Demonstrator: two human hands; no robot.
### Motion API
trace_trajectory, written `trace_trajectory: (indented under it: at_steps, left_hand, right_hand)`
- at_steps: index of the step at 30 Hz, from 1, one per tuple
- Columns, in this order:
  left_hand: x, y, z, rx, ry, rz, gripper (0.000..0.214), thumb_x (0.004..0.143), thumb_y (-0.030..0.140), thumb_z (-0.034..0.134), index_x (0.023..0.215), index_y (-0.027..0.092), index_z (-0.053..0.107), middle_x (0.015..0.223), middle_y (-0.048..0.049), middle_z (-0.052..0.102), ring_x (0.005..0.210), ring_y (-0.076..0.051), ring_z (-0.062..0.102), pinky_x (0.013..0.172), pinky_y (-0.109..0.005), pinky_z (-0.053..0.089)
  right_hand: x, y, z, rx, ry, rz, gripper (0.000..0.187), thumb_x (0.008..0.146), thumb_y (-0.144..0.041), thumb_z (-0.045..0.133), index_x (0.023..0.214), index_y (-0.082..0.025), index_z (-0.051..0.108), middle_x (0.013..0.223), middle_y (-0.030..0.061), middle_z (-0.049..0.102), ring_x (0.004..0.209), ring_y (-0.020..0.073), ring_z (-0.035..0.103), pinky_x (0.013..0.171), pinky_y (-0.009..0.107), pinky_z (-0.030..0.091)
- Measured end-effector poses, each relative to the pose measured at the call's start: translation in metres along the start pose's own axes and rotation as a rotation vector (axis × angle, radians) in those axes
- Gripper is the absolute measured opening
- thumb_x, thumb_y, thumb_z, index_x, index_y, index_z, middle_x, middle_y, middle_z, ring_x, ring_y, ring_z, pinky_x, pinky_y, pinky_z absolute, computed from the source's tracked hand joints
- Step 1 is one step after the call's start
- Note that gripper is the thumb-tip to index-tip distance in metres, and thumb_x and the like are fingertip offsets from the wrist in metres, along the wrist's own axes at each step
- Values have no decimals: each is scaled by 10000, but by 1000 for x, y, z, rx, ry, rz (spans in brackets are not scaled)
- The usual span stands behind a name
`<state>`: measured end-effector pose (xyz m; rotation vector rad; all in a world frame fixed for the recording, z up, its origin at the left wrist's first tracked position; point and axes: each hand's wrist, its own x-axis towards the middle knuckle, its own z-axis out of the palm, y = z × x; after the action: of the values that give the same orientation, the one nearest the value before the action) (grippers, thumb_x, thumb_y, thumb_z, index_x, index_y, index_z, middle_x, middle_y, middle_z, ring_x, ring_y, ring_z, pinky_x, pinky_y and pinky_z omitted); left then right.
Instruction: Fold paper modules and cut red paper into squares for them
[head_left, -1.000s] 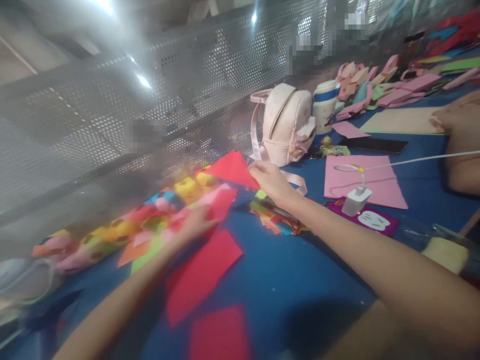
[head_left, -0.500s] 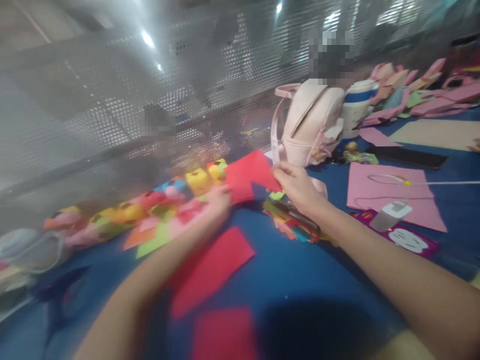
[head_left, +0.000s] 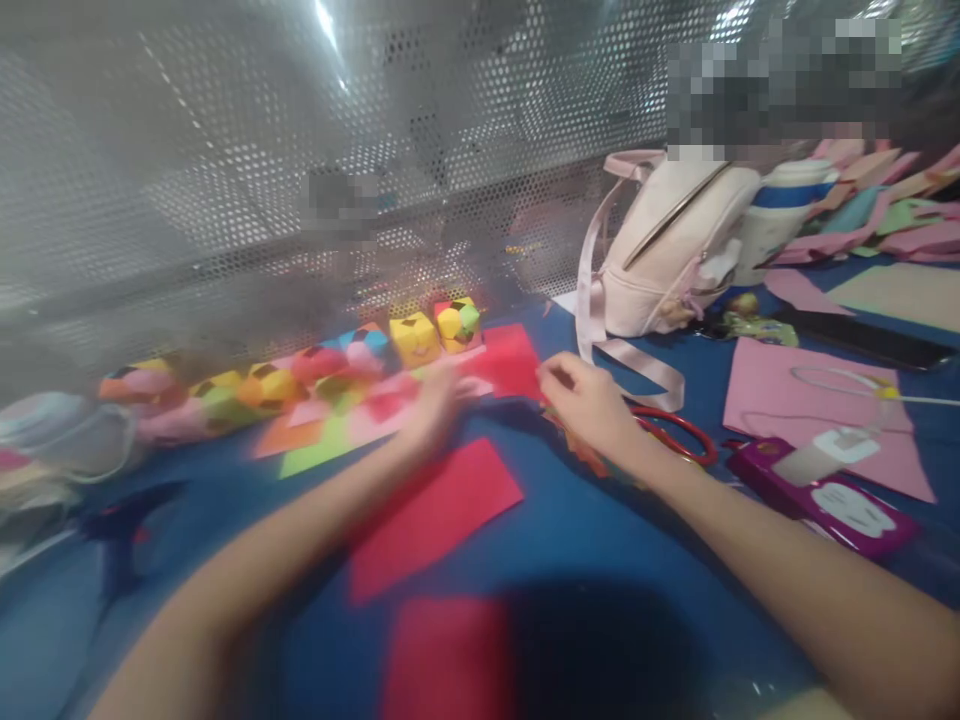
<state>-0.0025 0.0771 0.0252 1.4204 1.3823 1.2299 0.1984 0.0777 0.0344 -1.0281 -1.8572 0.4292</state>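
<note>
A sheet of red paper is between my two hands over the blue table. My right hand has its fingers pinched together at the sheet's right edge. At its left side is my left hand, whose fingers are smeared by motion, so their grip is unclear. Nearer to me, a red paper sheet lies flat, and another red sheet is at the bottom edge. Under my right wrist are colourful paper pieces and red-handled scissors, partly hidden by the arm.
Folded colourful paper balls line the perforated metal screen. A dark blue glue gun lies left. A pale pink backpack, white-and-blue cup, phone, pink paper and purple power strip stand or lie right.
The view has shifted left. The red papers held up between my hands are lower now, and only one sheet shows there. My right hand has moved clear of the scissors' red handle.
</note>
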Motion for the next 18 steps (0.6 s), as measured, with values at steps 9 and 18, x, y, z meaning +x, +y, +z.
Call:
trace_trajectory:
  at_steps: [9, 18]
  left_hand:
    - [-63, 3, -29, -529, -83, -344, 273, 721, 260, 715, 934, 191, 558, 792, -12, 653, 681, -132, 636, 661, -250, 528]
    - [-72, -18, -25, -355, -48, -243, 397, 698, 110, 674, 1065, 220, 567, 697, 66, 579, 568, -58, 522, 550, -162, 412]
  right_hand:
    - [-34, -8, 31, -270, -115, -415, 242, 907, -190, 409, 712, -186, 553, 713, 80, 622, 683, 195, 563, 672, 327, 412]
    - [-38, -16, 39, 5, -272, 122, 146, 847, -242, 515, 707, -203, 525, 649, -10, 565, 634, 146, 527, 599, 264, 395]
